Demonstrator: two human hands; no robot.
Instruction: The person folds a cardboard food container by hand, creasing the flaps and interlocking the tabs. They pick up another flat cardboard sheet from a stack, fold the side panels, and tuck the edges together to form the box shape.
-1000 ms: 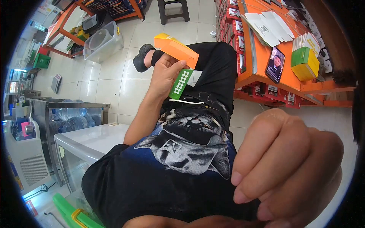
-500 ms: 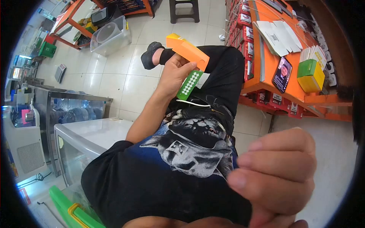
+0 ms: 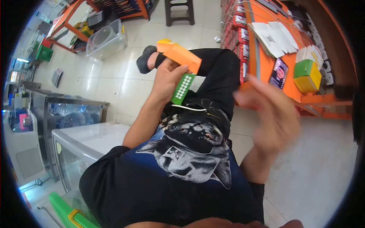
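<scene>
My left hand (image 3: 169, 81) is closed on a small folded carton, whose orange part (image 3: 179, 56) sticks up past the fingers and whose green panel (image 3: 183, 89) with white diamonds hangs below the thumb. It is held over my lap, above the black trousers. My right hand (image 3: 272, 117) is smeared by motion, in the air to the right of my knee and just short of the orange table. Its fingers look stretched out and apart, and nothing shows in them.
On the orange table (image 3: 262, 64) lie white folded cards (image 3: 272, 38), a phone (image 3: 279, 74) with a lit screen, and a green-and-yellow box (image 3: 308, 76) holding upright cards. Red packets (image 3: 242, 51) line its side. A black stool (image 3: 179, 13), a clear plastic bin (image 3: 108, 41) and a white-topped cabinet (image 3: 91, 133) stand around me.
My right hand has swung away from close to the camera, forward towards the table, its curled fingers straightening. My left hand still holds the carton; the whole view has shifted slightly.
</scene>
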